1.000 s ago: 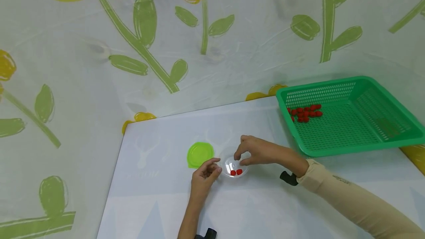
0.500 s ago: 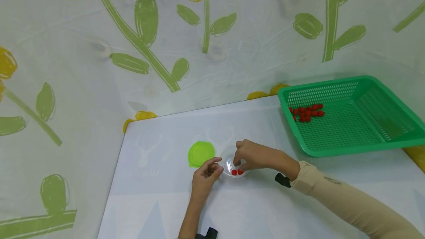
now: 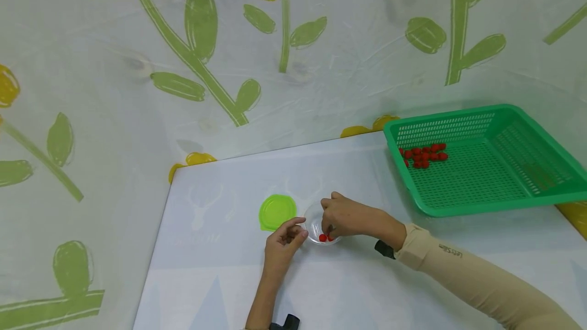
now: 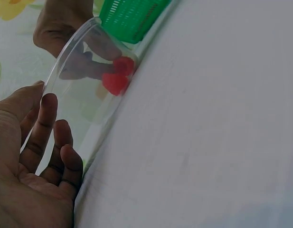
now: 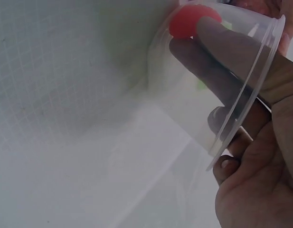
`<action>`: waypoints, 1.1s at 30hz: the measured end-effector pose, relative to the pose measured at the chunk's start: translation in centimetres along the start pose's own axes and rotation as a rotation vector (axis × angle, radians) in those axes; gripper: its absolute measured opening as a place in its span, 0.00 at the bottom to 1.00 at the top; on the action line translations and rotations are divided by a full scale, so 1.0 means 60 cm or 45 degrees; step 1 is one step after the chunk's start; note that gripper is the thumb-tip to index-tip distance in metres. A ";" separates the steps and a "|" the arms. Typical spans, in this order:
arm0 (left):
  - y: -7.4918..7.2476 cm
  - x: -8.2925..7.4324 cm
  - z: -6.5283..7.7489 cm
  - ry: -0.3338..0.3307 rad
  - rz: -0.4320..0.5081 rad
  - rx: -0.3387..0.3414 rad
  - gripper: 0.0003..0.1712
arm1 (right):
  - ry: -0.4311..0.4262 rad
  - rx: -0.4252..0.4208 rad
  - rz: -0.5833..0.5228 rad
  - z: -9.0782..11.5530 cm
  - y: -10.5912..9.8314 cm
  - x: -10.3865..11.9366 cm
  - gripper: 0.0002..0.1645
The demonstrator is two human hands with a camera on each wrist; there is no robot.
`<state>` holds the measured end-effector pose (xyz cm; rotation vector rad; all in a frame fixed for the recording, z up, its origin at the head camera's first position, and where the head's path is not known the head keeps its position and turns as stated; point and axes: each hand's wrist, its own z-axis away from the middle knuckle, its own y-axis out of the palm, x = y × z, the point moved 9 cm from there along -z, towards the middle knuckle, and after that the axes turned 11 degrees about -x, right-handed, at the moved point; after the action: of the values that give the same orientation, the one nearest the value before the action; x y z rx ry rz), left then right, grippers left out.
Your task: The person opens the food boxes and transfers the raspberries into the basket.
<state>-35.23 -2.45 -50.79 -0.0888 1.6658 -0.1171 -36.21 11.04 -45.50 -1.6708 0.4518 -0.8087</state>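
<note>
A clear plastic bowl [image 3: 313, 213] stands on the table, with small red rounded pieces [image 3: 323, 238] in its bottom. My left hand [image 3: 281, 248] is at the bowl's left side; thumb and fingertips touch its rim from outside, fingers loosely bent. My right hand [image 3: 348, 216] reaches down into the bowl. In the right wrist view its thumb and a finger pinch a red piece [image 5: 189, 21], seen through the bowl's wall. Two red pieces [image 4: 117, 81] show in the left wrist view, low against the bowl's wall. A bright green lid [image 3: 277, 212] lies just behind my left hand.
A green perforated plastic basket [image 3: 477, 187] stands at the back right, with several red pieces [image 3: 425, 157] gathered at its left end. Flower-printed cloth [image 3: 284, 95] hangs behind the white table [image 3: 206, 248].
My right hand has lowered into the bowl and moved a little left, its fingers coming together on the right-hand red piece. The left hand has stayed at the rim.
</note>
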 end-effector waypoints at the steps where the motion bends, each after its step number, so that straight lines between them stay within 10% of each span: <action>1: -0.001 0.003 -0.001 0.003 0.006 0.001 0.16 | -0.006 -0.003 -0.008 0.000 0.000 0.000 0.07; 17: 0.000 0.016 -0.002 0.023 0.020 0.054 0.16 | -0.034 0.065 -0.014 0.000 0.006 -0.001 0.08; 33: 0.000 0.019 -0.002 0.039 0.029 0.053 0.16 | -0.066 -0.338 -0.264 0.045 -0.089 -0.032 0.08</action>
<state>-35.48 -2.57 -51.93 -0.0371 1.6934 -0.1361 -36.26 15.58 -41.19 -2.0049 0.3653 -0.8834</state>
